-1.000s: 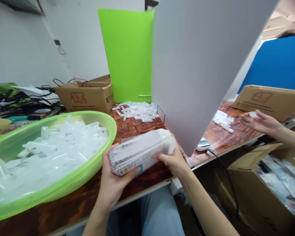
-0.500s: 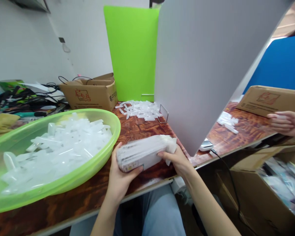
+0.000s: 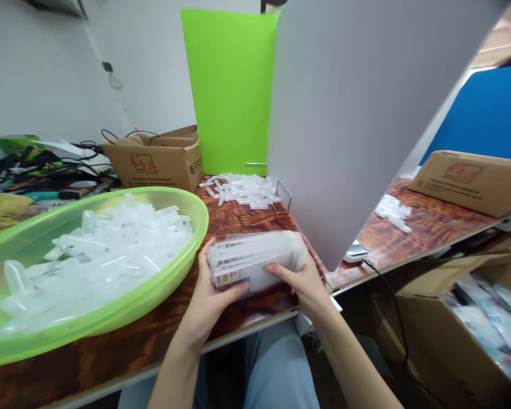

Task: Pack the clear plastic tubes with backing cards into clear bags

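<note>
Between my two hands, just above the table's front edge, is a stack of thin, clear plastic bags (image 3: 259, 258) with small printed marks at the left end. My left hand (image 3: 215, 292) wraps round that printed end, its thumb across the front. At the other end my right hand (image 3: 302, 284) grips the stack, thumb pressed on the front face and fingers behind, out of sight. To the left stands a green plastic basin (image 3: 162, 292) heaped with translucent white plastic pieces (image 3: 123, 241). A loose pile of similar white pieces (image 3: 249, 190) lies farther back on the table.
A grey partition (image 3: 323, 125) rises close to the right, with a green panel (image 3: 232, 91) behind. A cardboard box (image 3: 162, 162) stands at the back left beside tangled cables. Beyond the partition are more white pieces, a corded device (image 3: 356, 253) and an open carton (image 3: 434, 329).
The bags' left end has fanned out a little and its printing shows more clearly. My right hand has shifted slightly along the stack. Another person's hand at the right has left view.
</note>
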`<state>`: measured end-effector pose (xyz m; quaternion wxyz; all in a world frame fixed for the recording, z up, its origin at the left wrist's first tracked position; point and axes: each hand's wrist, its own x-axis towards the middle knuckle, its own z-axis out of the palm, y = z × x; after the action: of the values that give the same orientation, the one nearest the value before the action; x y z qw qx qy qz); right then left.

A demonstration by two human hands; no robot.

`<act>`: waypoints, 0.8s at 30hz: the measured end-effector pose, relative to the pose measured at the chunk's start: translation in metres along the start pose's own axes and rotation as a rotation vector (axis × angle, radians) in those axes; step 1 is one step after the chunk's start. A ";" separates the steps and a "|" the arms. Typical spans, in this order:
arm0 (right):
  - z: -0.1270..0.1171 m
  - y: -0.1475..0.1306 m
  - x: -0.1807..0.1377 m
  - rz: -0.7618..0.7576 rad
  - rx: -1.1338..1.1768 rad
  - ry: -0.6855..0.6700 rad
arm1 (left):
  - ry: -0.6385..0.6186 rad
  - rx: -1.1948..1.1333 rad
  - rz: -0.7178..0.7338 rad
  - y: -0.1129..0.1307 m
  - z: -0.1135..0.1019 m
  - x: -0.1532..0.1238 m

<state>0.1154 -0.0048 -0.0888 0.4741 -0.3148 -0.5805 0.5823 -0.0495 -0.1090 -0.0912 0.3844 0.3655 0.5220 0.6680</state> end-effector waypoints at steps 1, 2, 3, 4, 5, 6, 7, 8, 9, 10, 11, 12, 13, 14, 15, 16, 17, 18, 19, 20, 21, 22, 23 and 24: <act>0.000 -0.001 0.000 -0.004 -0.008 0.006 | -0.022 -0.010 -0.024 0.001 0.000 -0.001; -0.001 -0.001 0.001 0.003 -0.016 0.003 | -0.030 -0.009 -0.038 0.001 0.000 -0.001; -0.003 -0.001 0.001 0.019 -0.024 -0.007 | -0.025 0.004 -0.040 0.000 0.000 -0.002; -0.005 0.000 0.000 0.042 -0.029 -0.022 | -0.009 0.029 -0.031 -0.001 0.001 -0.002; -0.006 0.001 0.000 0.060 -0.031 -0.024 | 0.007 0.061 -0.013 -0.002 0.002 -0.002; -0.006 0.002 -0.001 0.064 -0.031 -0.007 | 0.013 0.093 0.009 -0.003 0.003 -0.002; -0.006 0.002 -0.003 0.051 -0.030 0.028 | 0.009 0.123 0.033 -0.004 0.005 -0.001; -0.005 0.002 -0.004 0.025 -0.024 0.072 | -0.002 0.149 0.061 -0.005 0.007 -0.001; -0.003 0.001 -0.006 -0.009 -0.012 0.119 | -0.015 0.171 0.088 -0.006 0.008 -0.001; -0.003 0.001 -0.007 -0.037 0.002 0.162 | -0.030 0.193 0.109 -0.007 0.009 -0.001; -0.003 0.002 -0.008 -0.047 0.010 0.186 | -0.049 0.207 0.118 -0.009 0.008 -0.001; -0.005 0.003 -0.009 -0.034 0.007 0.183 | -0.065 0.212 0.111 -0.011 0.007 -0.001; -0.007 0.005 -0.009 -0.005 -0.009 0.163 | -0.078 0.214 0.088 -0.013 0.005 -0.001; -0.010 0.008 -0.009 0.030 -0.036 0.133 | -0.083 0.216 0.060 -0.015 0.003 -0.001; -0.014 0.010 -0.010 0.061 -0.072 0.100 | -0.077 0.220 0.038 -0.017 0.001 -0.001; -0.017 0.012 -0.011 0.073 -0.115 0.072 | -0.060 0.227 0.029 -0.019 -0.001 0.000; -0.019 0.013 -0.012 0.055 -0.168 0.062 | -0.035 0.239 0.032 -0.021 -0.002 0.000; -0.021 0.012 -0.014 0.003 -0.235 0.080 | -0.012 0.253 0.045 -0.022 -0.002 0.001; -0.021 0.008 -0.016 -0.083 -0.322 0.124 | 0.004 0.260 0.063 -0.022 -0.002 0.001; -0.020 0.002 -0.019 -0.208 -0.428 0.185 | 0.010 0.258 0.079 -0.022 -0.001 0.002; -0.018 -0.006 -0.021 -0.362 -0.547 0.244 | 0.005 0.250 0.088 -0.022 0.000 0.002; -0.015 -0.016 -0.023 -0.526 -0.669 0.279 | -0.006 0.239 0.094 -0.022 0.000 0.002; -0.011 -0.026 -0.025 -0.674 -0.785 0.273 | -0.022 0.228 0.098 -0.021 0.001 0.002; -0.005 -0.036 -0.025 -0.783 -0.887 0.220 | -0.037 0.218 0.106 -0.021 0.001 0.002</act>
<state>0.1355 -0.0299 -0.0587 0.5340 -0.3041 -0.7883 0.0306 -0.0468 -0.1033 -0.1112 0.3162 0.4442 0.5643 0.6199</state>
